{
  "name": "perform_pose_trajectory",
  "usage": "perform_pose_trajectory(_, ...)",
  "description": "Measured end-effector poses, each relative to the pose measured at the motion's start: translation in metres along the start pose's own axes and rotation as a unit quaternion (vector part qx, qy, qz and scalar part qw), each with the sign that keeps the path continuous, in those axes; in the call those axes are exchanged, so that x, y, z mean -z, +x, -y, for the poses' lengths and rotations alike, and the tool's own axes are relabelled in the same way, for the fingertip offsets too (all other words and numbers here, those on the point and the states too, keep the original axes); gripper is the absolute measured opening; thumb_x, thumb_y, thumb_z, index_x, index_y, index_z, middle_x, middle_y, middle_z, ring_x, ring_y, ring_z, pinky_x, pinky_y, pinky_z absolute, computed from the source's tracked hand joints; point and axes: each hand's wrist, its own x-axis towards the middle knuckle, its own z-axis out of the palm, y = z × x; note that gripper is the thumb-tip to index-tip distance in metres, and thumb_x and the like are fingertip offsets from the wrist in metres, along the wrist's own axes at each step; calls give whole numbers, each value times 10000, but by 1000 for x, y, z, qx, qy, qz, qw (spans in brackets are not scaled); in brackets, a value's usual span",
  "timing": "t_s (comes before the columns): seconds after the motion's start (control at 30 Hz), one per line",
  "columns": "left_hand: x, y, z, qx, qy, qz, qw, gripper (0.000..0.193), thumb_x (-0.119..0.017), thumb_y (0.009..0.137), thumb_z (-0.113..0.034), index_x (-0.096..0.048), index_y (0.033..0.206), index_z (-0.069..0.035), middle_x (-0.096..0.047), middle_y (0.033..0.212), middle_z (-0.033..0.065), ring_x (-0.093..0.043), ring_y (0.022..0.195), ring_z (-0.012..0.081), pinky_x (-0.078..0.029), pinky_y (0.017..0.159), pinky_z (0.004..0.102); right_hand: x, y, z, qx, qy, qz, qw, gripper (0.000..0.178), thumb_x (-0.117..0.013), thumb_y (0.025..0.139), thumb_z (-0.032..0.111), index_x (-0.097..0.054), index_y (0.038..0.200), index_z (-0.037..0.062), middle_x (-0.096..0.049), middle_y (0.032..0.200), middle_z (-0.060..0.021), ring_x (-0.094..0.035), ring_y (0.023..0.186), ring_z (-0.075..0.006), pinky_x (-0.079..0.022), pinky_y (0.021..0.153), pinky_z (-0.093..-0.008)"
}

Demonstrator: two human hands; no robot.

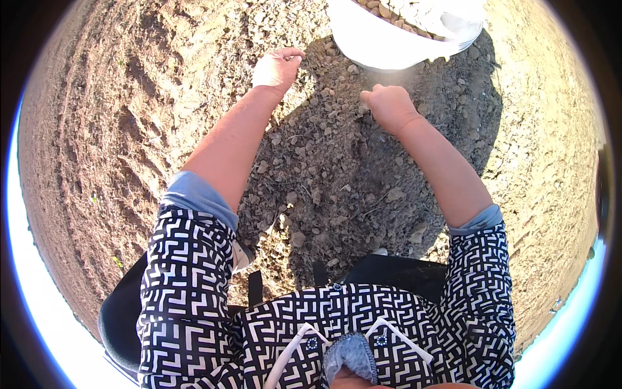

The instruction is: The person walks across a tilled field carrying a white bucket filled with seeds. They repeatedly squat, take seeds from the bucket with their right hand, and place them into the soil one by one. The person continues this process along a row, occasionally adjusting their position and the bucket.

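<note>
Over the dry soil, my left hand (277, 69) reaches forward with its fingers curled and the tips pressed together. Whatever it may hold cannot be made out. To its right, my right hand (391, 109) is closed in a fist, knuckles away from me, and its inner side is hidden. Just beyond the fist stands a white bucket (376, 53), apart from both hands. Rounded tan lumps (386, 11), possibly potatoes, lie inside it, with bright sunlight washing out part of them.
Loose clods and small stones cover the soil (337, 181), much of it in my shadow. My shoe (242, 257) shows beside my left sleeve. Rougher, furrowed ground (97, 149) stretches out to the left, with a few small green sprouts.
</note>
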Motion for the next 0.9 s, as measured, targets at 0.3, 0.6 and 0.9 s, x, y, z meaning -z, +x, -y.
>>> perform_pose_trajectory(0.3, -56, 77, -24, -99, 177, 38, 978, 289, -549, 872, -304, -674, 1077, -143, -667, 1054, 114, -629, 977, 270, -491, 863, 376, 142, 24, -52, 7, 426, -469, 774, 329, -503, 935, 226, -583, 1196, 42, -648, 1125, -111, -663, 912, -239, -553, 744, -302)
perform_pose_trajectory(0.6, -93, 107, -33, -117, 477, 4, 871, 307, -432, 878, -225, -673, 1022, -102, -670, 1059, 106, -647, 952, 243, -494, 833, 349, 126, 26, -63, -244, 162, -468, 833, 118, -586, 859, 170, -676, 903, 108, -675, 709, -65, -664, 639, -198, -502, 603, -282)
perform_pose_trajectory(0.9, -88, 116, -23, -70, 344, 59, 934, 279, -623, 785, -263, -705, 1003, -109, -692, 977, 107, -660, 951, 266, -522, 840, 342, 143, 39, -54, -320, 230, -421, 817, 163, -642, 847, 250, -684, 823, 94, -658, 643, -24, -625, 577, -116, -481, 582, -252)
